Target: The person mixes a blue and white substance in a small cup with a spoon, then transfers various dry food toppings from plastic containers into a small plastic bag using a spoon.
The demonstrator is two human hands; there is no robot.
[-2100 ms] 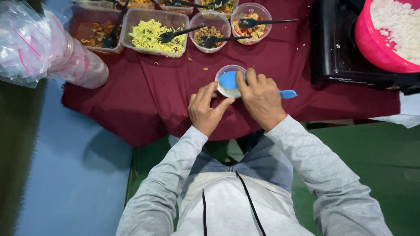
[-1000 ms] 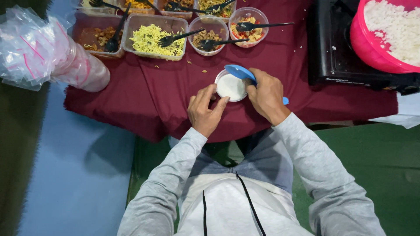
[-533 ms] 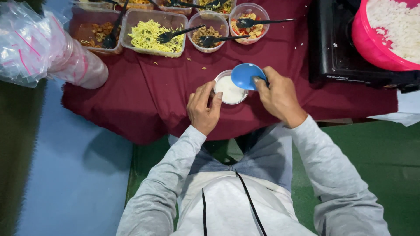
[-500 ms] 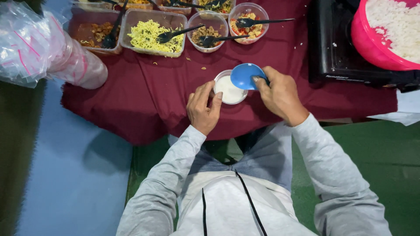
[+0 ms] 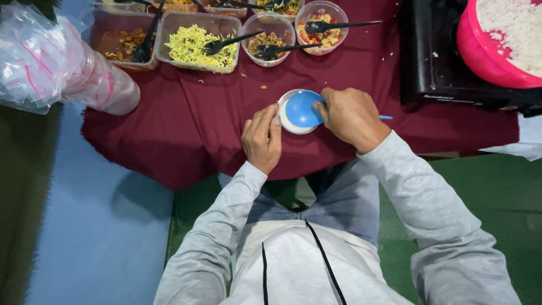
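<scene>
Rice fills a small clear cup (image 5: 289, 120) that sits on the dark red tablecloth (image 5: 186, 124), near the table's front edge and right in front of the person. Over its mouth lies the round bowl of a blue scoop (image 5: 302, 108), turned back-side up so that it hides most of the white contents; only a crescent of rice shows at the lower left. The right hand (image 5: 353, 117) is clenched around the scoop's handle, whose blue tip pokes out past the knuckles on the far side. The left hand (image 5: 262, 138) rests against the cup's left wall, fingers curled and thumb along the rim, steadying it.

Farther back on the cloth stands a row of clear tubs: shredded yellow food (image 5: 195, 45), a brown mince (image 5: 265, 40) and a mixed red-and-yellow relish (image 5: 322, 31), each with a black fork or spoon lying in it (a fourth, brownish tub (image 5: 121, 42) sits at the left end). A pink basin of cooked rice (image 5: 502, 39) rests on a black appliance (image 5: 435, 62) at the right, and a bundle of clear plastic bags (image 5: 51, 62) lies at the left edge
</scene>
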